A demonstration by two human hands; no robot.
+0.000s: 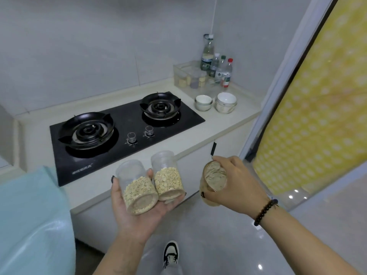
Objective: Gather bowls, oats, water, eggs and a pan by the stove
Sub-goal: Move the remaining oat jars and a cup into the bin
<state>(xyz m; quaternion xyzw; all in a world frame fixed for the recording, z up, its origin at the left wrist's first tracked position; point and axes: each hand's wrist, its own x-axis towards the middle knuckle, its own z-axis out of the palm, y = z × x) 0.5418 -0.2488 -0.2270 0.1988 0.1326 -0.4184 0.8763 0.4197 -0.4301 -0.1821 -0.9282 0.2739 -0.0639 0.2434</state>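
Everything I note is placed against the stove (123, 128), the black two-burner hob set into the desk (228, 124).

To the left of the stove and nearer me, a pale blue cloth or plastic sheet (29, 215) covers something I cannot make out.

In front of the stove's near edge my left hand (137, 211) lies palm up, fingers curled around two clear cups of oats (153, 183). They sit side by side on the palm, tipped away from me, thumb between them, so I can carry both at once. I judge the hold loose: a cradle, not a clamp, and the tilt means the oats could slide toward the open mouths.

Further right, still short of the stove's front, my right hand (236, 181) grips a third cup (214, 179) from above, fingers wrapped over its rim; its contents look like finer, greyer grain, though I cannot say for sure. A beaded bracelet (265, 211) sits on that wrist.

Just right of the stove, two stacks of white bowls (215, 103) already stand on the desk. Behind them, in the corner, a clear box (190, 76) and several bottles (218, 66) stand close together.

So bowls are gathered; the oats seem next to land beside them. I see no eggs or pan.
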